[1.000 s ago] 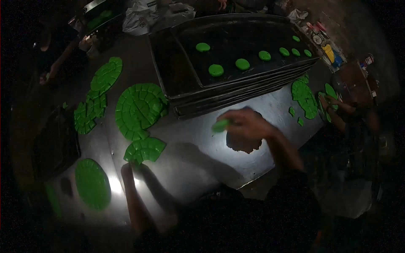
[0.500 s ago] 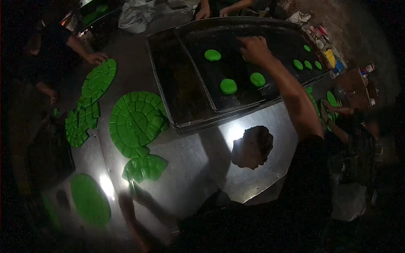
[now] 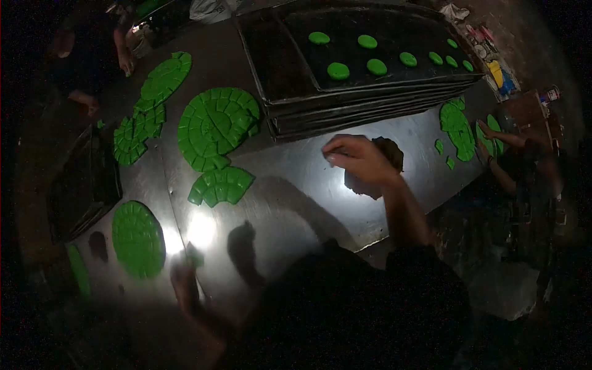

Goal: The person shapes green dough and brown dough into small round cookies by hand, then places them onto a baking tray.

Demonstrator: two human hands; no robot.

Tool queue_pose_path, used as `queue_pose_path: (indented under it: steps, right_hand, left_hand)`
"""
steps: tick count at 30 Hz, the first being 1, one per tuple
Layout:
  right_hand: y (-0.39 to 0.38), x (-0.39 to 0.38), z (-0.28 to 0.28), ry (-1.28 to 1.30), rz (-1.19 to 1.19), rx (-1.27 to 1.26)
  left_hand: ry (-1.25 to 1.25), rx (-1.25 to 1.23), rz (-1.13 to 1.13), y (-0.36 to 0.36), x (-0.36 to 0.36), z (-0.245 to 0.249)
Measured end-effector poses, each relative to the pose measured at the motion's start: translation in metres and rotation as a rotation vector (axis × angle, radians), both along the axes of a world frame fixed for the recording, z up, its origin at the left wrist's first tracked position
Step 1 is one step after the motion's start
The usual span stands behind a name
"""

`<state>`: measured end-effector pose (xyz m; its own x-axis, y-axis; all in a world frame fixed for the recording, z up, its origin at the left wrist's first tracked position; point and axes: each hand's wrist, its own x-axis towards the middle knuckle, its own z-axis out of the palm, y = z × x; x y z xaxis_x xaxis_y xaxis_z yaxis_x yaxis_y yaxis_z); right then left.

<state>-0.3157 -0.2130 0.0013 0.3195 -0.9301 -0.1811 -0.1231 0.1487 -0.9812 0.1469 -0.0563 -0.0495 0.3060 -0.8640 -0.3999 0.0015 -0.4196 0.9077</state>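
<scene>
My right hand (image 3: 359,158) hovers over the metal table, left of a dark brown lump (image 3: 370,191). Its fingers are curled together, and anything between them is hidden. My left hand (image 3: 185,277), blurred, is low over the table with a small green piece (image 3: 195,254) at its fingertips. Above it lies a fan of scored green slabs (image 3: 221,187), below a large scored green round (image 3: 216,126) with a broken right edge. An oval green sheet (image 3: 137,239) lies to the left. Several flat green discs (image 3: 376,66) rest on a stack of dark trays (image 3: 370,95).
A co-worker's hands (image 3: 126,61) are at the upper left beside more scored green sheets (image 3: 166,77). Another person's hands (image 3: 489,132) touch green ovals at the right, near a green slab (image 3: 457,132). A dark stack (image 3: 86,179) stands at the left edge.
My right hand has come back from the trays to above the table, uncovering more discs. My left hand has left the green fan, with a small piece at its fingers. The view has shifted.
</scene>
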Motion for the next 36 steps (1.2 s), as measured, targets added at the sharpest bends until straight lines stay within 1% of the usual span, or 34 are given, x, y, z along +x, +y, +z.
queue_pose_path:
  steps: [1, 2, 3, 4, 5, 6, 8, 10, 11, 13, 14, 16, 17, 18, 19, 20, 22, 24, 26, 27, 28, 30, 31, 32, 34, 35, 36]
  right_hand:
    - [0.001, 0.007, -0.042, 0.213, -0.049, -0.058]
    - [0.003, 0.008, -0.086, 0.427, -0.101, -0.112]
    - [0.014, 0.005, -0.131, 0.84, -0.002, -0.19]
    - [0.024, 0.006, -0.157, 1.252, 0.099, -0.27]
    - [0.038, 0.021, -0.145, 0.811, 0.044, -0.246]
    - [0.06, 0.044, -0.121, 0.373, 0.005, -0.216]
    - [0.103, 0.095, -0.051, -0.127, 0.104, 0.008]
    - [0.131, 0.123, -0.019, -0.143, 0.186, -0.26]
    - [0.138, 0.131, -0.011, -0.145, 0.175, -0.258]
    - [0.151, 0.144, -0.002, -0.156, -0.026, -0.306]
    - [0.157, 0.15, 0.001, -0.153, -0.035, -0.304]
    - [0.164, 0.161, 0.004, -0.118, -0.103, -0.531]
    - [0.171, 0.174, 0.001, -0.153, -0.217, -0.658]
    - [0.175, 0.184, 0.003, -0.089, -0.288, -0.816]
    - [0.176, 0.192, 0.001, -0.096, -0.341, -0.932]
    - [0.176, 0.196, -0.001, -0.101, -0.396, -1.048]
    - [0.171, 0.199, -0.004, -0.064, -0.437, -1.041]
    - [0.168, 0.197, -0.004, -0.03, -0.487, -1.026]
    - [0.162, 0.19, 0.002, -0.14, -0.363, -0.526]
    - [0.154, 0.183, -0.003, -0.169, -0.242, -0.384]
    - [0.151, 0.174, -0.006, -0.166, -0.257, -0.382]
    - [0.147, 0.146, -0.002, -0.076, -0.15, -0.266]
    - [0.145, 0.13, 0.007, 0.205, -0.097, -0.272]
    - [0.143, 0.125, 0.0, 0.206, -0.105, -0.263]
    - [0.146, 0.121, -0.034, 0.784, -0.14, -0.726]
    - [0.153, 0.121, -0.057, 0.868, 0.048, -0.557]
    - [0.161, 0.119, -0.082, 0.864, 0.047, -0.544]
  left_hand:
    - [0.086, -0.075, -0.058, -0.01, -0.031, 0.021]
    - [0.072, -0.121, -0.169, -0.015, -0.032, 0.006]
    - [0.069, -0.177, -0.311, -0.019, -0.043, 0.011]
    - [0.021, -0.183, -0.348, -0.022, -0.063, 0.02]
    - [0.095, -0.181, -0.441, -0.024, -0.074, 0.023]
    - [0.1, -0.166, -0.476, -0.022, -0.078, 0.014]
    - [0.242, -0.207, -0.558, -0.017, -0.102, 0.024]
    - [0.194, -0.382, -0.722, -0.014, -0.114, 0.025]
    - [0.194, -0.378, -0.733, -0.012, -0.121, 0.026]
    - [0.079, -0.603, -0.436, -0.005, -0.139, 0.032]
    - [-0.003, -0.556, -0.244, 0.002, -0.152, 0.044]
    - [0.026, -0.66, 0.0, 0.004, -0.16, 0.037]
    - [0.03, -0.657, -0.003, 0.007, -0.164, 0.037]
    - [0.069, -0.731, 0.025, 0.011, -0.168, 0.037]
    - [0.109, -0.803, 0.053, 0.013, -0.169, 0.036]
    - [0.112, -0.797, 0.047, 0.013, -0.168, 0.033]
    - [-0.022, -0.901, -0.005, 0.007, -0.164, 0.024]
    - [-0.044, -0.866, -0.044, 0.004, -0.165, 0.027]
    - [0.106, -0.615, 0.054, 0.002, -0.182, 0.037]
    - [0.105, -0.531, -0.043, -0.002, -0.179, 0.033]
    - [0.108, -0.527, -0.057, -0.002, -0.184, 0.029]
    - [0.528, -0.035, 0.098, -0.004, -0.204, 0.032]
    - [0.627, 0.029, 0.027, -0.008, -0.205, 0.014]
    - [0.626, 0.039, 0.022, -0.014, -0.207, 0.004]
    - [0.915, 0.192, -0.129, -0.023, -0.212, -0.013]
    - [0.801, 0.19, -0.186, -0.028, -0.217, -0.023]
    - [0.797, 0.203, -0.186, -0.032, -0.217, -0.04]
